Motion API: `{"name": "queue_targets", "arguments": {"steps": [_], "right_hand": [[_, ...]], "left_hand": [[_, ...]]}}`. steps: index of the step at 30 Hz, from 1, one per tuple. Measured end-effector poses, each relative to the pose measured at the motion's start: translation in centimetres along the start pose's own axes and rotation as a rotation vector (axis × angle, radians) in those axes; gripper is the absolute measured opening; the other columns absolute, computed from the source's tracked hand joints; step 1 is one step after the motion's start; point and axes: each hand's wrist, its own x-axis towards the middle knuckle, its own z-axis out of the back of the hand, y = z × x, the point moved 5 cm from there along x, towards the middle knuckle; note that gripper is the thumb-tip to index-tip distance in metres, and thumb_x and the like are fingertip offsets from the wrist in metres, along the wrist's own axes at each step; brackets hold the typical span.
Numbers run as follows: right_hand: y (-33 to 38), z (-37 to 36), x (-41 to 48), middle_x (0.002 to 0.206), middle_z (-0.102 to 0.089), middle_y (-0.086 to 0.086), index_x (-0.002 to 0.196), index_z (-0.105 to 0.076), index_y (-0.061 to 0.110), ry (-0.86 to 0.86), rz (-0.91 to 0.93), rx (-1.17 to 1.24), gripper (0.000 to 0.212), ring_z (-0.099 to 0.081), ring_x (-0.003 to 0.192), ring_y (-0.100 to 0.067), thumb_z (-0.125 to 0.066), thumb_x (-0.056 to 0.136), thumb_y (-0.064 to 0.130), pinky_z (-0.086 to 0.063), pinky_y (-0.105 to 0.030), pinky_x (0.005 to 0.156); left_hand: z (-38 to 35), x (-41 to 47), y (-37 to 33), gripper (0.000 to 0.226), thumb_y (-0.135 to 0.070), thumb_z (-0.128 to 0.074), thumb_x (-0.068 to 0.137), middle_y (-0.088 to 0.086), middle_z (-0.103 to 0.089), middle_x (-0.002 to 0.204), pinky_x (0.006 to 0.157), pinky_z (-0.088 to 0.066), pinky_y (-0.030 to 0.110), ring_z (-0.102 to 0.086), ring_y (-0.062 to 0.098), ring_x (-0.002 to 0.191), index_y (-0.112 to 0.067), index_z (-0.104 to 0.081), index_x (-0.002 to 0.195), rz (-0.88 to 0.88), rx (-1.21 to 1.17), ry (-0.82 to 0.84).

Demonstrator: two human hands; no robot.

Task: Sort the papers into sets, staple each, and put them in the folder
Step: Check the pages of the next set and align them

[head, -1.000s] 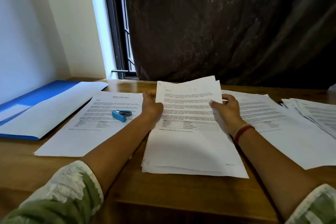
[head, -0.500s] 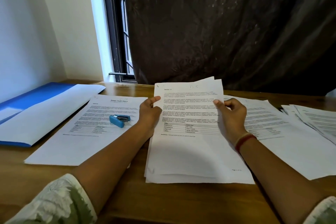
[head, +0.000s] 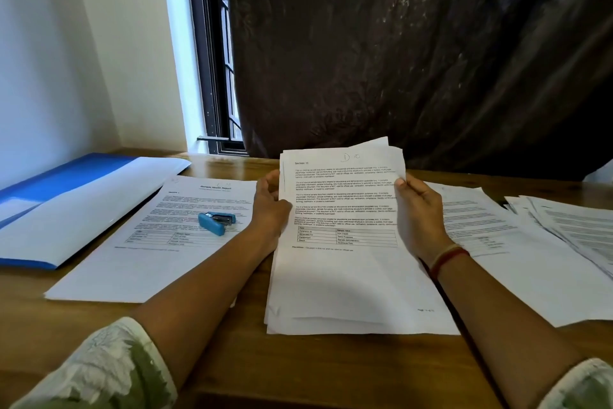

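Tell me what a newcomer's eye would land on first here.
First, the stack of papers at the middle of the table, its top edge raised, with the left hand gripping its left edge and the right hand its right edge. Next, the small blue stapler lying on a printed report to the left, and the blue folder open at the far left. Behind it all hangs a dark curtain.
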Motion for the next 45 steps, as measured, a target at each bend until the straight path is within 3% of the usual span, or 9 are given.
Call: {"name": "queue_targets", "arguments": {"steps": [4, 9, 14, 20, 23, 29, 33, 36, 45], "right_hand": [[-0.1, 0.0, 0.0, 0.128, -0.063, -0.002, 0.117, -0.068, 0.020, -0.013, -0.003, -0.001, 0.042, -0.061, 0.115, -0.024, -0.071, 0.082, 0.043, -0.054, -0.039, 0.091], [0.4, -0.3, -0.1, 0.087, -0.075, -0.002, 0.076, -0.074, 0.020, 0.074, -0.164, 0.063, 0.029, -0.071, 0.078, -0.023, -0.051, 0.090, 0.009, -0.056, -0.026, 0.063], [0.0, -0.6, -0.2, 0.117, -0.069, -0.011, 0.117, -0.067, 0.018, 0.211, -0.214, 0.049, 0.036, -0.066, 0.103, -0.034, -0.041, 0.093, 0.020, -0.054, -0.047, 0.089], [0.3, 0.6, -0.2, 0.091, -0.073, -0.004, 0.090, -0.067, 0.014, -0.029, -0.259, 0.106, 0.039, -0.066, 0.084, -0.025, -0.042, 0.098, 0.043, -0.057, -0.036, 0.075], [-0.1, 1.3, 0.3, 0.086, -0.072, -0.006, 0.089, -0.069, 0.014, -0.066, -0.159, -0.083, 0.014, -0.065, 0.086, -0.034, -0.058, 0.095, 0.021, -0.056, -0.042, 0.077], [-0.7, 1.5, 0.7, 0.099, -0.069, -0.010, 0.111, -0.062, 0.007, -0.117, -0.137, -0.127, 0.021, -0.067, 0.089, -0.031, -0.053, 0.094, -0.002, -0.059, -0.036, 0.069], [-1.4, 2.0, 1.2, 0.104, -0.066, -0.008, 0.109, -0.054, 0.023, -0.275, -0.183, -0.020, 0.023, -0.064, 0.094, -0.026, -0.049, 0.097, 0.004, -0.056, -0.034, 0.076], [-1.8, 2.2, 1.3, 0.104, -0.067, -0.008, 0.109, -0.057, 0.020, -0.291, -0.199, -0.009, 0.025, -0.064, 0.093, -0.026, -0.048, 0.096, 0.001, -0.054, -0.030, 0.070], [-1.9, 2.5, 1.7, 0.107, -0.069, -0.013, 0.100, -0.065, 0.009, -0.350, -0.182, -0.012, 0.018, -0.065, 0.101, -0.032, -0.053, 0.093, -0.003, -0.057, -0.038, 0.084]], "left_hand": [[0.1, 0.1, 0.1, 0.041, -0.001, -0.052, 0.095, -0.007, -0.056, 0.116, 0.052, -0.045, 0.017, -0.058, 0.008, 0.082, -0.028, -0.043, 0.125, 0.002, 0.054, -0.003], [0.2, 0.3, 0.2, 0.041, -0.001, -0.061, 0.090, -0.005, -0.058, 0.113, 0.062, -0.051, 0.017, -0.059, 0.016, 0.099, -0.026, -0.047, 0.121, -0.055, -0.055, 0.039], [0.3, 0.5, 0.5, 0.015, 0.000, -0.062, 0.090, 0.000, -0.064, 0.114, 0.074, -0.056, 0.024, -0.060, 0.024, 0.102, -0.014, -0.066, 0.091, -0.049, -0.067, 0.054], [0.5, 0.8, 0.6, 0.022, -0.005, -0.055, 0.092, 0.004, -0.065, 0.112, 0.065, -0.054, 0.028, -0.061, 0.028, 0.092, -0.014, -0.060, 0.073, 0.056, -0.129, 0.003], [0.3, 0.9, 0.7, 0.020, -0.002, -0.058, 0.087, 0.009, -0.067, 0.115, 0.073, -0.055, 0.035, -0.062, 0.033, 0.098, -0.014, -0.064, 0.073, 0.042, -0.170, 0.043], [-0.5, 1.2, 0.2, 0.027, -0.029, -0.086, 0.063, 0.004, -0.047, 0.143, 0.093, -0.053, 0.045, -0.053, 0.028, 0.122, -0.029, -0.073, 0.086, -0.300, -0.072, 0.141], [-1.2, 0.0, -1.2, 0.045, -0.006, -0.078, 0.076, -0.003, -0.041, 0.146, 0.087, -0.054, 0.026, -0.049, 0.017, 0.127, -0.023, -0.066, 0.116, -0.518, -0.030, 0.123], [-0.7, 0.1, -1.1, 0.024, -0.002, -0.072, 0.081, 0.001, -0.055, 0.132, 0.086, -0.055, 0.025, -0.055, 0.018, 0.120, -0.012, -0.070, 0.102, -0.601, 0.046, 0.102], [-0.7, 1.8, 0.5, 0.028, 0.009, -0.065, 0.083, 0.007, -0.065, 0.111, 0.086, -0.056, 0.034, -0.061, 0.027, 0.109, -0.018, -0.069, 0.085, -0.338, 0.029, 0.165]]}}
